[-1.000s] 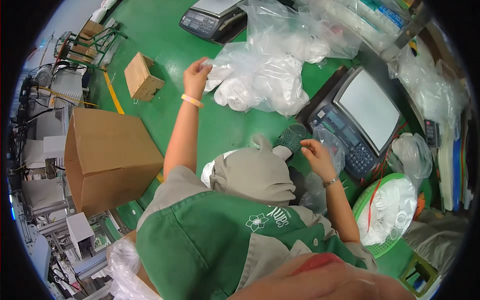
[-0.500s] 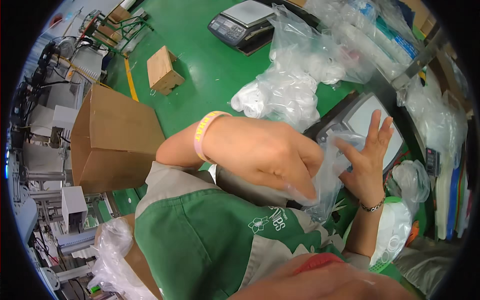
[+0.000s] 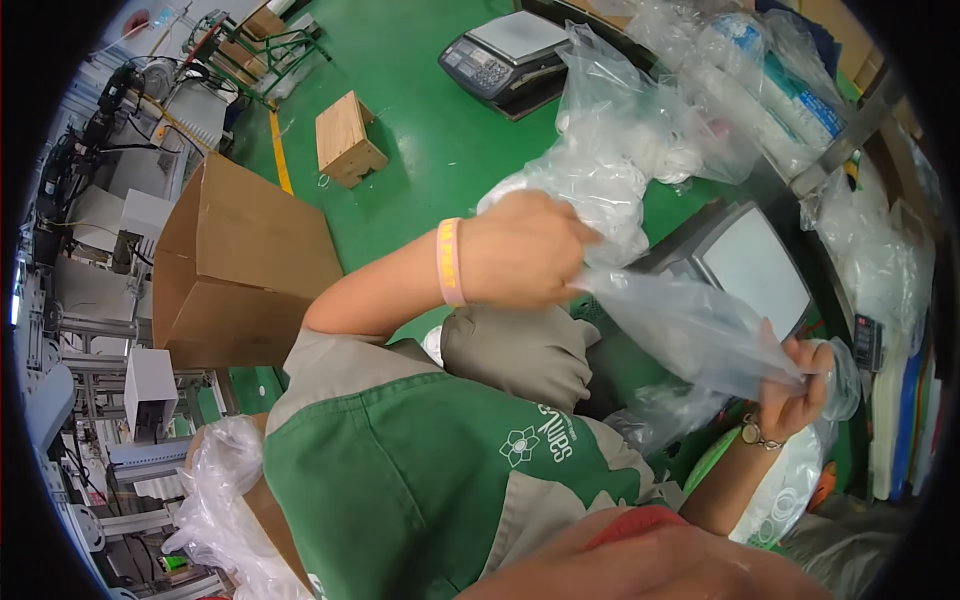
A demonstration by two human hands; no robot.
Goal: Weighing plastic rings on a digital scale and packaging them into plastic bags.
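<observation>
A clear plastic bag (image 3: 690, 325) is stretched between my two hands in front of my chest. My left hand (image 3: 525, 250), with a pink wristband, is closed on one end of it; the hand is slightly blurred. The other end is gripped by my right hand (image 3: 795, 390), which wears a bracelet-like watch, its fingers curled around the film. Behind the bag is a digital scale (image 3: 755, 265) with a pale flat pan. Beyond my left hand lies a large clear bag of white round pieces (image 3: 600, 190), partly covered by that hand.
A second scale (image 3: 515, 45) stands at the far side. On the green floor are a small wooden stool (image 3: 345, 140) and an open cardboard box (image 3: 265, 250). Packed plastic bags (image 3: 770, 90) fill the right-hand back. By my right forearm is a green basket (image 3: 710, 455) with a white bag.
My left hand has moved up and to the left, pulling the bag out taut. My right hand, spread open before, has moved lower right and closed on the bag.
</observation>
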